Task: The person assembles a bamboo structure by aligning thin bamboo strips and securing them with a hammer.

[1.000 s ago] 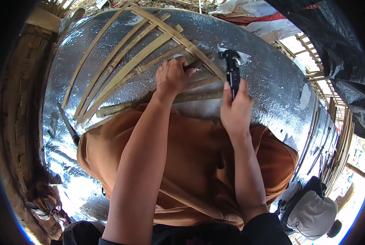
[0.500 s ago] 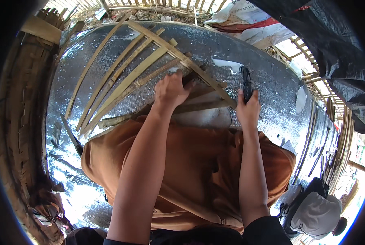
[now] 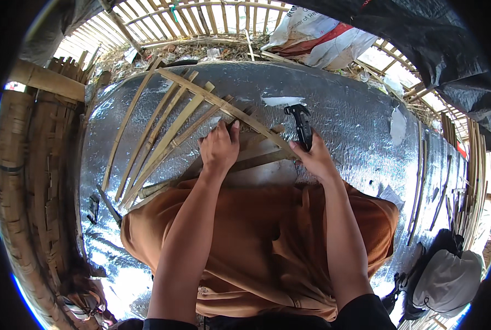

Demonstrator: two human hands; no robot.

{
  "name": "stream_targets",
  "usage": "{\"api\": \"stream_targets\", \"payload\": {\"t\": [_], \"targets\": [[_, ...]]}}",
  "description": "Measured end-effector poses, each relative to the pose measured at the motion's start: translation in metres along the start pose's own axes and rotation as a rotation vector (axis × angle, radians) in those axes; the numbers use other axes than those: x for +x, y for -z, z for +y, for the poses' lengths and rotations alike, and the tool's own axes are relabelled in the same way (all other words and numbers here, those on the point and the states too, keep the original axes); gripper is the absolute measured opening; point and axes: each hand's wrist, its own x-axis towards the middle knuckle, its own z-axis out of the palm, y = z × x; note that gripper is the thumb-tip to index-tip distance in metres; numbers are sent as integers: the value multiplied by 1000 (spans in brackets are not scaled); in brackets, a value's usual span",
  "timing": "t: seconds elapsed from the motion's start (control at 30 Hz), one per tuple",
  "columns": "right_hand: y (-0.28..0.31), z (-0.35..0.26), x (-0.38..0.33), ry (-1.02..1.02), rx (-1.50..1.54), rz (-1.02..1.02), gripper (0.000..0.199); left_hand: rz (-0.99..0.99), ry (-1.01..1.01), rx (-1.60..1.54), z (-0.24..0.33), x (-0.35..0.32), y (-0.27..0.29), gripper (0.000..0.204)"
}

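Note:
My right hand (image 3: 315, 160) is wrapped round a black hammer-headed multi-tool (image 3: 301, 129), its head pointing away from me and slightly left. Just beside that hand ends a long bamboo crosspiece (image 3: 212, 100), slanting from far left to near right. Several thin bamboo strips (image 3: 154, 133) fan out beneath it toward me. My left hand (image 3: 218, 147) is closed close to the crosspiece, at the end of one strip, thumb up. Whatever its fingers pinch is hidden. Brown cloth (image 3: 256, 236) covers my lap below the strips.
Silver foil sheeting (image 3: 361, 121) lies under everything, with torn white patches. A black-handled blade (image 3: 109, 204) rests at left. A grey pouch (image 3: 447, 283) sits at lower right. Bamboo walling (image 3: 53, 165) stands left, loose sticks (image 3: 421, 187) lie right, and white sacks (image 3: 317, 41) are behind.
The view has tilted upward, showing more of the far fence. My right hand has turned the multi-tool so its head leans left. My left hand stays closed near the crosspiece.

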Motion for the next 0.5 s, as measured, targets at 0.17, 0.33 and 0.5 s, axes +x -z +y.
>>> {"api": "stream_targets", "payload": {"t": [0.17,0.33,0.5], "targets": [[12,-15,-18,55,354,-101,47,126,-5,31,7,-3,19,30],[17,-49,-44,49,591,-91,36,187,-8,-7,8,-10,43,30],[12,-78,-63,116,816,-15,37,325,-41,-69,17,-13,84,24]]}}
